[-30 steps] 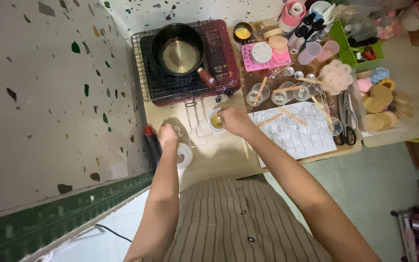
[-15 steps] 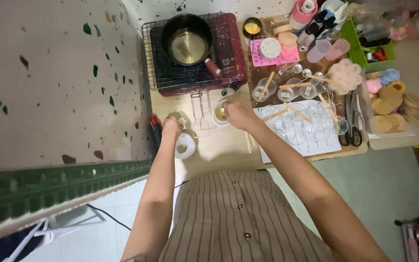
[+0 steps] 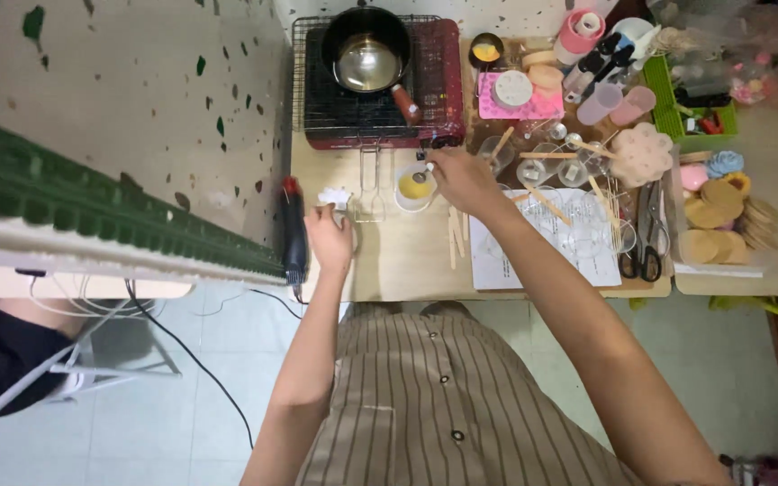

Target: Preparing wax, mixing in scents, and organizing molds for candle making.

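My left hand rests on the wooden table, its fingertips holding a small white flower-shaped mould. My right hand reaches further in and pinches a small spoon over a white cup of yellow liquid. The cup stands just in front of a red tabletop stove with a dark pot on its wire grid. Loose wooden sticks lie on the table under my right wrist.
A red and black heat gun lies at the table's left edge, its cord hanging to the floor. Right of the cup are glass jars, a printed sheet, scissors, a pink flower mould and a green basket. A terrazzo wall is on the left.
The view has tilted, showing more floor and my shirt. Both hands stay at the same spots, the left at the white mould and the right over the cup.
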